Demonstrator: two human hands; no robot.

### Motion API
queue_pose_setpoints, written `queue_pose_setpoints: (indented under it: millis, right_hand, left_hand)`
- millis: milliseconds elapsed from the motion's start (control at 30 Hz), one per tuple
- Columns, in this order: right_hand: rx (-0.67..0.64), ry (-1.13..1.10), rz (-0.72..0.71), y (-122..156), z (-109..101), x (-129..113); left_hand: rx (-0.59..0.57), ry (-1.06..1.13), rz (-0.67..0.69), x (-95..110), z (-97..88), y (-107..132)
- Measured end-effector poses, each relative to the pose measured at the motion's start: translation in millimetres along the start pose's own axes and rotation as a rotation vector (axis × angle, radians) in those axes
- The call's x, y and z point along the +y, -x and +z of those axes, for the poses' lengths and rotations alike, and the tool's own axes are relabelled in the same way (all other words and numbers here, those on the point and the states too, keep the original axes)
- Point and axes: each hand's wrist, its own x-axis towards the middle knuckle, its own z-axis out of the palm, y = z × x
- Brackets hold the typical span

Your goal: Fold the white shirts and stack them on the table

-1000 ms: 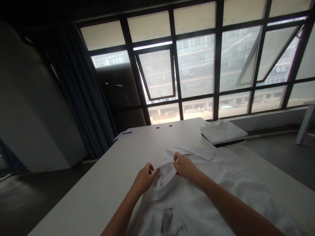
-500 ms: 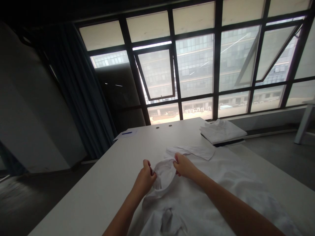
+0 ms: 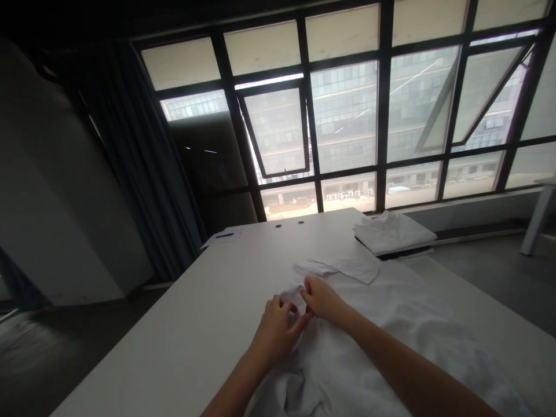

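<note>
A white shirt point(image 3: 365, 353) lies spread and wrinkled across the near right of the table, one sleeve point(image 3: 343, 267) stretched out beyond my hands. With closed fingers, my right hand point(image 3: 322, 298) pinches the edge of its collar point(image 3: 292, 292). My left hand point(image 3: 280, 324) is right beside it, fingers curled over the collar from the left and thumb reaching to my right fingertips. Most of the collar is hidden behind both hands.
The white table point(image 3: 174, 324) extends toward the windows. On its far right edge sits a stack of folded white clothes point(image 3: 393, 231) with something dark beneath. A blue pen point(image 3: 225, 235) lies on paper at the far left corner. A blue curtain point(image 3: 143, 168) hangs at left.
My left hand has moved right, from the collar's left side to meet my right hand. The collar's open loop has narrowed. My right hand has hardly moved.
</note>
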Motion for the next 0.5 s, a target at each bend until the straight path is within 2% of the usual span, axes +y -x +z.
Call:
queue_pose_setpoints:
  millis: [100, 233, 500]
  right_hand:
    - [-0.013, -0.031, -0.014, 0.0, 1.1, -1.2]
    - [-0.004, -0.061, 0.010, -1.5, -2.6, -1.1]
    - [0.036, -0.102, 0.112, -9.4, -24.9, 1.9]
  left_hand:
    - [-0.047, -0.008, 0.072, 2.7, 4.0, -0.1]
    - [-0.079, 0.062, 0.007, -6.3, 8.2, -5.8]
    - [-0.068, 0.340, -0.230, -62.8, 6.4, -22.9]
